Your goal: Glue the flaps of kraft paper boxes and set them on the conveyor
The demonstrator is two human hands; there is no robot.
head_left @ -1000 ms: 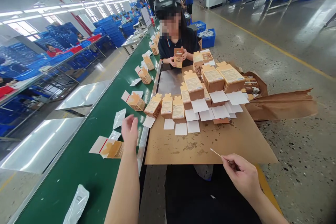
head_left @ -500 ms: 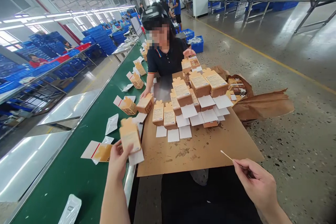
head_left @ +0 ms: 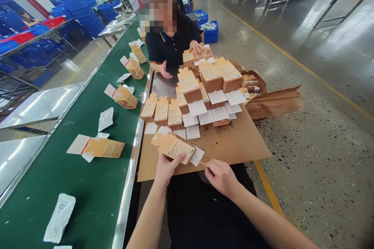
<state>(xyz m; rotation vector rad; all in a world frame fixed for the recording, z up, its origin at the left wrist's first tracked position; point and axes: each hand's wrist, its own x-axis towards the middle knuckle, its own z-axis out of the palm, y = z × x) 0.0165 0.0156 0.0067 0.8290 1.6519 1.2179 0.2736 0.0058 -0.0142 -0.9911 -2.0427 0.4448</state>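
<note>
Black-clothed lap [head_left: 204,210] nearest me, cut off at bottom. Right hand [head_left: 220,177]: fingers curled, thumb and forefinger pinching a thin stick [head_left: 202,163]; most of it hidden in the grip, only a short pale end out, and whether it touches the flap I can't tell. Left hand [head_left: 167,169]: thumb pressed on the printed face of a tan carton [head_left: 177,148], other fingers mostly hidden beneath. Carton is tilted over the near edge of the brown board [head_left: 233,151], white flap out toward the stick; print too small to read.

On the green belt [head_left: 96,186], wearer's left: silvery pouch [head_left: 60,218], with another pouch [head_left: 62,247] cut to a sliver by the frame; flap-open carton [head_left: 109,148] partly covering one more. Beyond the held carton, stacked cartons [head_left: 189,85], rear ones overlapped. Crumpled brown paper [head_left: 274,101] right of those. Behind the stack, co-worker [head_left: 175,42], head pixelated, one hand on a rear carton, the other held open. Further back, blue crates [head_left: 210,33], contents unclear.
</note>
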